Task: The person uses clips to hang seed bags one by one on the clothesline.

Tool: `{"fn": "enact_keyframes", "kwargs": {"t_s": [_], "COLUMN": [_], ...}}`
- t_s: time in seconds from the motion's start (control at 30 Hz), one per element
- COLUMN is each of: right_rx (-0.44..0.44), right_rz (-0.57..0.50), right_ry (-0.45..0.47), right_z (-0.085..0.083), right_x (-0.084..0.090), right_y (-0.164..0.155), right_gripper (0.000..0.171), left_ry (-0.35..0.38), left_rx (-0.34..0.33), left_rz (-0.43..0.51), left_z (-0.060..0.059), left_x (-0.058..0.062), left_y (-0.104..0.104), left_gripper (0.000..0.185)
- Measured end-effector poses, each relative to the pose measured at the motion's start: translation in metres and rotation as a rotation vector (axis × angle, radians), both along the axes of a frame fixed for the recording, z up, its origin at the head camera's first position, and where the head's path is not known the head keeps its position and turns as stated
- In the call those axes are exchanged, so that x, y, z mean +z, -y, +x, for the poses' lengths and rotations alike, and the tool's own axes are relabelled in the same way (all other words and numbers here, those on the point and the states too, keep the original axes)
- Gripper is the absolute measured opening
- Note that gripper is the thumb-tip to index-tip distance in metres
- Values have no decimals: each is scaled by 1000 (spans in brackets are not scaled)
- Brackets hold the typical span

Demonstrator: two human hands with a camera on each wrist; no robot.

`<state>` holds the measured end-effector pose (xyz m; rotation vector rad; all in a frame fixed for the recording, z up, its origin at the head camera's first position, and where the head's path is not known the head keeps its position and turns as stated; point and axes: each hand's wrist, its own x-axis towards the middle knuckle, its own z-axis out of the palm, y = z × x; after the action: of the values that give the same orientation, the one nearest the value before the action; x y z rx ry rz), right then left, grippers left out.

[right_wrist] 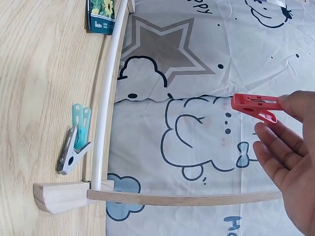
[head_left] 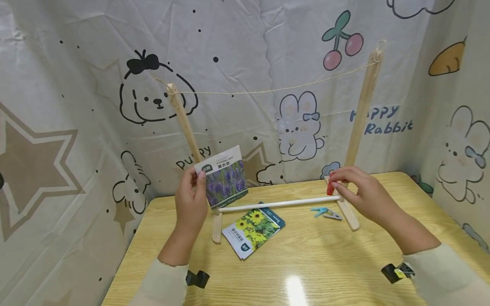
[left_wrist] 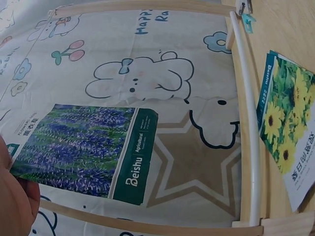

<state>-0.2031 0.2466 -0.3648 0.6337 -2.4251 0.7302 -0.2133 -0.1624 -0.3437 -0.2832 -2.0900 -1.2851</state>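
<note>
Near the back edge of the desk (head_left: 306, 255), wide room is left between two wooden posts (head_left: 361, 110), below the string (head_left: 268, 92). Sunflower seed packets (head_left: 254, 231) are laid near the left post. By the left hand (head_left: 190, 199), raised upright, the lavender seed packet (head_left: 226, 180) is gripped at its white end. By the right hand (head_left: 361, 192), with fingers bent, a red clothespin (right_wrist: 253, 104) is pinched above the desk, near the right post.
</note>
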Motion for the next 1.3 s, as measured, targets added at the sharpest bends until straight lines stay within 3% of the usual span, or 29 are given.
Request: {"fn": "enact_keyframes", "kwargs": {"t_s": [0.47, 0.83, 1.3], "right_rx": [-6, 15, 60], "right_rz": [23, 18, 0], "right_ry": [-6, -29, -46], "right_z": [4, 2, -6], "right_x": [11, 25, 47], "right_y": [-3, 1, 9], "right_gripper": [22, 26, 23], "left_ry": [52, 74, 87], "left_rx": [-37, -107, -93], "left_rz": [78, 172, 200], "left_z": [-7, -12, -20], "left_x": [15, 25, 39], "left_y": [5, 8, 10], "left_gripper": [34, 35, 34]}}
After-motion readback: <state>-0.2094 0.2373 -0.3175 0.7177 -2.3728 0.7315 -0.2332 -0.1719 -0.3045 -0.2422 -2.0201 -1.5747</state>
